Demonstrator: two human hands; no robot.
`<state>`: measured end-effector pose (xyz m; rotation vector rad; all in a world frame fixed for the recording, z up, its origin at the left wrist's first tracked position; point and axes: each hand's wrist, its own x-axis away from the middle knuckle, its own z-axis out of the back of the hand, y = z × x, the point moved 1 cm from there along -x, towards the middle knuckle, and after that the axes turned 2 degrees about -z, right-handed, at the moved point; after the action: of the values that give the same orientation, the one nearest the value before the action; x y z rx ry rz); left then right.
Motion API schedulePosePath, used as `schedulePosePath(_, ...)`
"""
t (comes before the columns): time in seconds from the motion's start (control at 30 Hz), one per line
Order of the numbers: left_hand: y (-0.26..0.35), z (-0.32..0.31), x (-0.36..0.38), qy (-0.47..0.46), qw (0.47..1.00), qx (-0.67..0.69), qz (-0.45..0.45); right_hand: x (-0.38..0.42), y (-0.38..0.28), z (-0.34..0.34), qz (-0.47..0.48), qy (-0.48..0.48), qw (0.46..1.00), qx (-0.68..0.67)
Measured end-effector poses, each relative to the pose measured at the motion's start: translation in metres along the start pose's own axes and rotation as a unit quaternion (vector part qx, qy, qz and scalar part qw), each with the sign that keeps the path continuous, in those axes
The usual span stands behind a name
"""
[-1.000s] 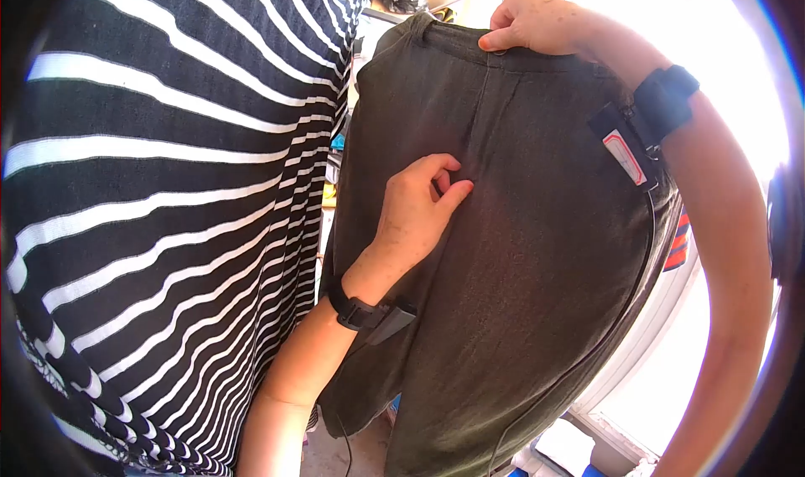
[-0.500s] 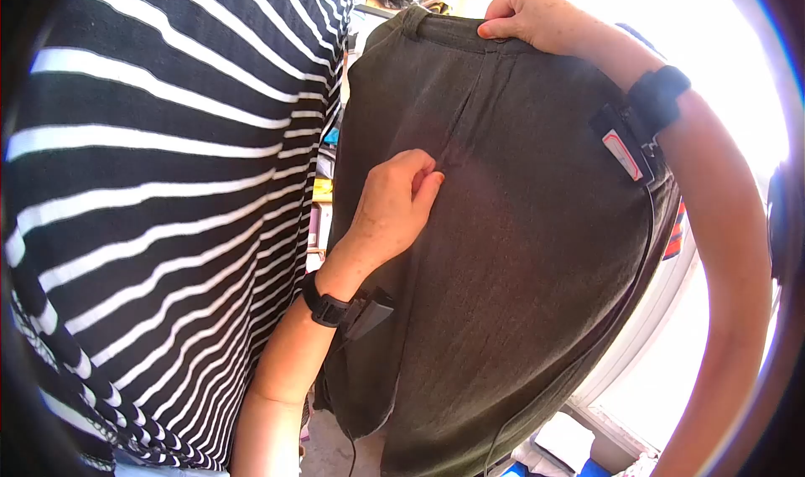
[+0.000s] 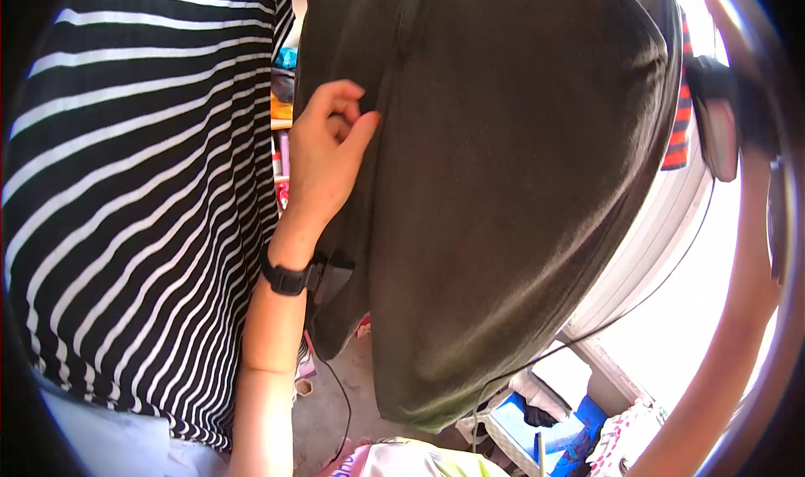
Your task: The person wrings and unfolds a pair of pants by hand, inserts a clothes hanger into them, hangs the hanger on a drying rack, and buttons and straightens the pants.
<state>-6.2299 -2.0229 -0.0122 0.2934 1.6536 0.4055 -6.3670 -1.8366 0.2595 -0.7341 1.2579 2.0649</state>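
A large dark olive garment [image 3: 511, 184] with a seam down its middle hangs across the centre and fills much of the view. Its top runs out of the frame, and its lower edge hangs above the floor. My left hand [image 3: 323, 154] is in front of the seam at the garment's left part. Its fingers are loosely curled, the thumb stands apart from the index finger, and nothing shows between them. A black band with a small box [image 3: 306, 277] sits on that wrist. My right forearm [image 3: 713, 351] rises along the right side, its hand out of sight beyond the upper edge.
Black-and-white striped cloth [image 3: 151, 184] takes up the left side. Below right stands a blue container [image 3: 537, 422] with things in it, beside polka-dot cloth [image 3: 620, 435]. Red-and-navy striped fabric [image 3: 677, 133] hangs behind the garment. A thin cable [image 3: 646, 297] crosses at right.
The view has tipped down, so the garment's waistband and my right hand have left the frame. My left hand has loosened from a pinch at the middle seam and its thumb has come away.
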Motion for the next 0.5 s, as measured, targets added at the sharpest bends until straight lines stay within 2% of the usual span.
schedulePosePath(0.07,-0.007,0.013,0.036,0.03,0.999,0.023,0.036,0.07,-0.022,0.024,-0.056,0.082,0.995,-0.031)
schedulePosePath(0.13,-0.034,0.029,0.108,0.042,0.992,0.062,0.101,0.146,-0.046,0.035,-0.139,0.139,0.977,-0.079)
schedulePosePath(0.27,-0.013,0.019,0.174,0.023,0.977,0.068,0.199,0.269,-0.083,-0.001,-0.294,0.193,0.906,-0.234)
schedulePosePath(0.33,0.011,0.008,0.183,0.015,0.977,0.082,0.195,0.316,-0.098,-0.025,-0.356,0.092,0.889,-0.272)
schedulePosePath(0.4,0.034,0.003,0.182,0.001,0.982,0.072,0.176,0.328,-0.117,-0.051,-0.41,0.052,0.858,-0.305)
schedulePosePath(0.47,0.061,-0.005,0.182,-0.017,0.988,0.062,0.14,0.343,-0.129,-0.068,-0.43,-0.013,0.838,-0.336)
schedulePosePath(0.5,0.075,-0.01,0.182,-0.023,0.992,0.047,0.118,0.355,-0.132,-0.08,-0.416,-0.009,0.836,-0.358)
